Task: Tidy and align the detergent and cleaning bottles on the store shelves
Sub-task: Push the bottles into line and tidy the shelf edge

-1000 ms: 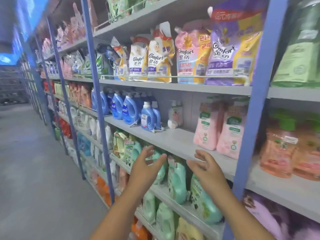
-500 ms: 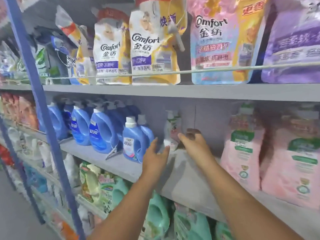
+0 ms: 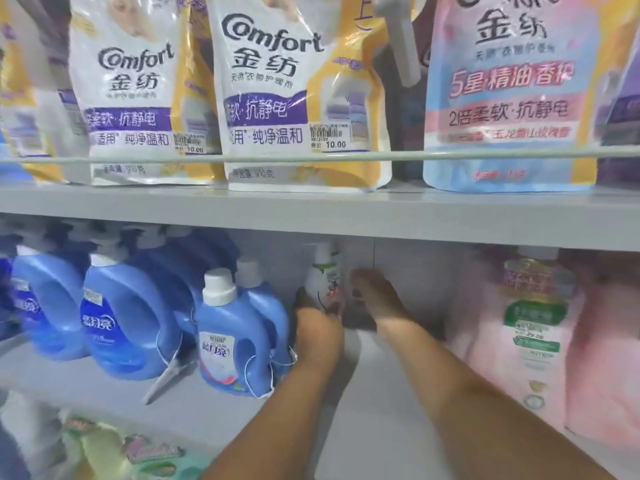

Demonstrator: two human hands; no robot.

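Both hands [image 3: 313,318] [image 3: 372,292] are closing round the lone white bottle [image 3: 325,278] at shelf [image 3: 363,393] back (grip unclear), tidying barely begun.

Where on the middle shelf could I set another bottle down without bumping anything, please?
The bare grey shelf between the small blue bottle and the pink pouches is free, around the two forearms. Left of that, blue jugs stand packed together. At the back, both hands flank the little white bottle.
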